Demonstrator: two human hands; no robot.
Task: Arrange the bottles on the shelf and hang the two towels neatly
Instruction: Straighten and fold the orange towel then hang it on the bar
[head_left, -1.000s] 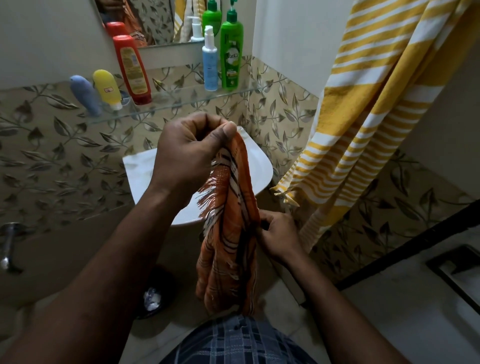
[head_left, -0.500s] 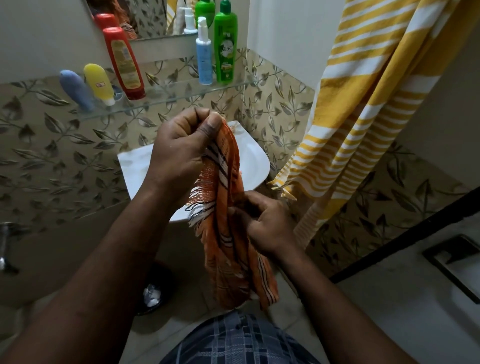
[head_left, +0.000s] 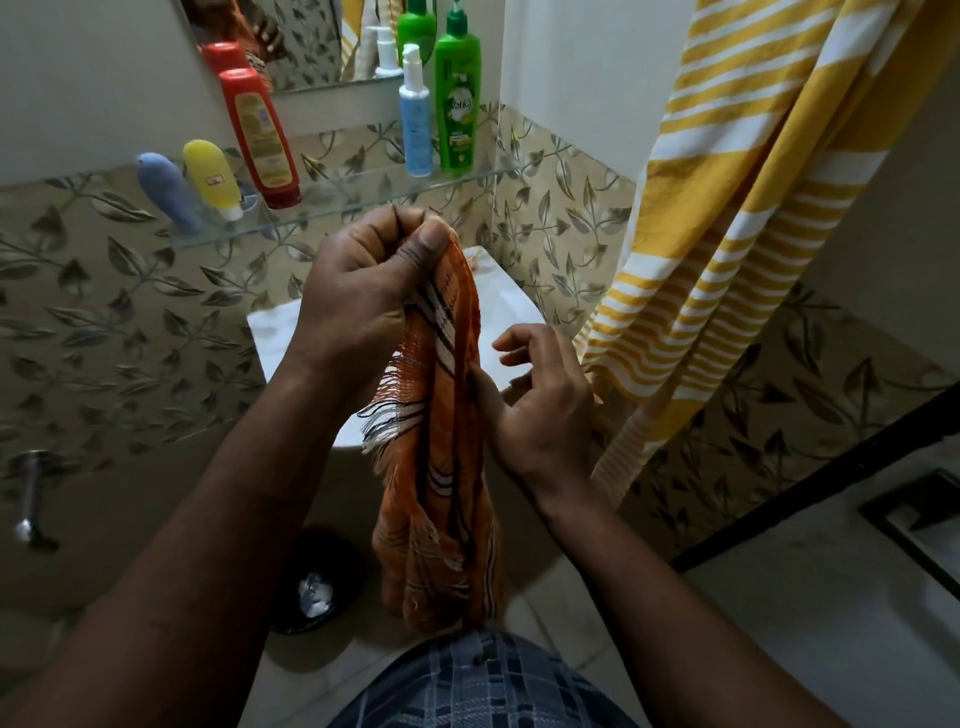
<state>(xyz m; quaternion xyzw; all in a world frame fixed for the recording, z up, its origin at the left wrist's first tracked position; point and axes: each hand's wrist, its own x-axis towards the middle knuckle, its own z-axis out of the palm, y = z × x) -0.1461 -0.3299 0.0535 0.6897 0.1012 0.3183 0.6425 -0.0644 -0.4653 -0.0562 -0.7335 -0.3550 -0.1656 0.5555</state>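
Five bottles (head_left: 260, 135) stand on the shelf (head_left: 363, 200) above my hands, so that bit looks done. Yellow towel (head_left: 727, 208) hangs right of my R hand (head_left: 545, 410). Orange towel (head_left: 441, 467) isn't hung yet: L hand (head_left: 363, 291) pinches its top and it dangles btwn both hands. R hand's fingers are loosely curled, gripping nothing. Green bottle (head_left: 457, 109) reads "Vatika".

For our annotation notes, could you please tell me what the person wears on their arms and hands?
No sleeves show on either arm, right up to the frame's edge. The left hand and right hand carry no visible gloves, rings, watch or bands. The only clothing in view is a blue-and-grey checked garment at the waist.
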